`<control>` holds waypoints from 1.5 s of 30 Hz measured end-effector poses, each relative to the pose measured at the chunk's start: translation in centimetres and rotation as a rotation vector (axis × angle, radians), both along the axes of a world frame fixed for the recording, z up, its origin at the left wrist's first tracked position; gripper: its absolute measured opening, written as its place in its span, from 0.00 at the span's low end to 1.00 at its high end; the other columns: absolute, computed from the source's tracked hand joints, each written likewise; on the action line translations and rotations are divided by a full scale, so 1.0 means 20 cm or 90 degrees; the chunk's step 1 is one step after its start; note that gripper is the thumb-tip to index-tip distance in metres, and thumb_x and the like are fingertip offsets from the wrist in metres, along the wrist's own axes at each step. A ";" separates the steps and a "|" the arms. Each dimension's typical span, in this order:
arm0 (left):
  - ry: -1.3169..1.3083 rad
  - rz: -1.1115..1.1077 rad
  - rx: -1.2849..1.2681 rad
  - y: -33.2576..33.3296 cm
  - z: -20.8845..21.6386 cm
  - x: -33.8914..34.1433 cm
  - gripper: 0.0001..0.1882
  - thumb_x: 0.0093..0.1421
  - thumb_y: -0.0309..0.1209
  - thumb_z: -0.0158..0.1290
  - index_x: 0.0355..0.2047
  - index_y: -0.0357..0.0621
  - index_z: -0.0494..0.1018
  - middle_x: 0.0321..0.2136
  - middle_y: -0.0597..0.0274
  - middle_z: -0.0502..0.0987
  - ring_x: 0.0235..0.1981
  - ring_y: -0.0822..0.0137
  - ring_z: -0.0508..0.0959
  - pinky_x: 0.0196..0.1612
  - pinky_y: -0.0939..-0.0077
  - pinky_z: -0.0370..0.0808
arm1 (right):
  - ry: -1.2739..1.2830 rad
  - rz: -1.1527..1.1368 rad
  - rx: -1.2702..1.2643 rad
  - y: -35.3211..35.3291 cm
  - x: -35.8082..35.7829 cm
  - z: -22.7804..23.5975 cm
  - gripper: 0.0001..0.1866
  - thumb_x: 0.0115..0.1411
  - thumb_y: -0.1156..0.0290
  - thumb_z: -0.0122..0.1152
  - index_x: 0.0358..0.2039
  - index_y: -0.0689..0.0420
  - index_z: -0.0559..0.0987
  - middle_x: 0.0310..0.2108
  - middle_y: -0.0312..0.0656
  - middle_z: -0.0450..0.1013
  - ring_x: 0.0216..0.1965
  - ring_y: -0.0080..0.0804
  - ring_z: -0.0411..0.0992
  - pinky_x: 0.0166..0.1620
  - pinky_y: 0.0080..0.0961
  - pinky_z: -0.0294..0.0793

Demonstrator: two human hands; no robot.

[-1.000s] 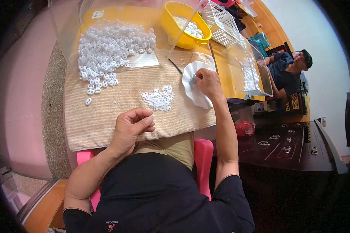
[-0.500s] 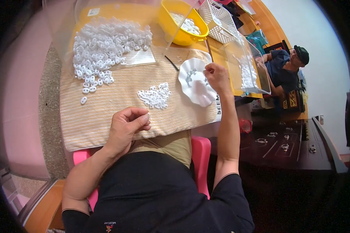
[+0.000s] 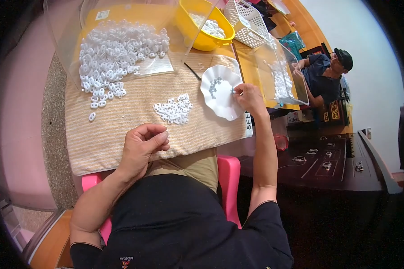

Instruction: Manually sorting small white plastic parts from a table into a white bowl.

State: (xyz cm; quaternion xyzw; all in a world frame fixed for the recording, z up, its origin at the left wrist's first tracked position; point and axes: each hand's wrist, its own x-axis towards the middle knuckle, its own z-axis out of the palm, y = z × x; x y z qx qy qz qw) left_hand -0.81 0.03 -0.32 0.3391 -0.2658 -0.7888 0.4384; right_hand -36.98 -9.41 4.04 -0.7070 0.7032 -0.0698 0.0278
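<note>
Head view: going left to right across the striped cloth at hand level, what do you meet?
Left hand with fingers pinched together → small pile of white plastic pieces → white scalloped dish → right hand at the dish's right edge → clear plastic box.

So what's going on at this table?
A seated person is sorting small white plastic pieces on a striped cloth. The right hand reaches into a white scalloped dish of tiny dark parts, while the left hand pinches something small near the cloth's edge. A bigger heap lies farther back.
</note>
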 end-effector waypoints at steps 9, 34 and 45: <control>-0.003 -0.002 0.012 0.00 0.01 0.00 0.07 0.59 0.24 0.57 0.37 0.36 0.75 0.27 0.62 0.78 0.28 0.75 0.78 0.35 0.81 0.79 | 0.010 -0.005 0.052 0.03 0.08 0.00 0.08 0.50 0.72 0.58 0.31 0.56 0.82 0.30 0.47 0.77 0.36 0.46 0.75 0.42 0.36 0.73; -0.024 -0.016 0.012 0.01 0.00 -0.01 0.07 0.58 0.25 0.57 0.37 0.38 0.74 0.27 0.63 0.77 0.28 0.74 0.77 0.35 0.78 0.78 | 0.037 0.111 -0.034 -0.02 0.08 0.05 0.08 0.54 0.74 0.58 0.35 0.57 0.81 0.37 0.43 0.77 0.40 0.43 0.75 0.45 0.34 0.72; -0.014 -0.014 0.002 0.01 0.01 0.00 0.08 0.58 0.26 0.57 0.38 0.37 0.74 0.27 0.62 0.77 0.27 0.72 0.77 0.34 0.78 0.78 | 0.182 0.166 0.030 -0.11 0.11 0.04 0.10 0.50 0.77 0.53 0.30 0.57 0.81 0.31 0.48 0.77 0.36 0.46 0.76 0.41 0.37 0.73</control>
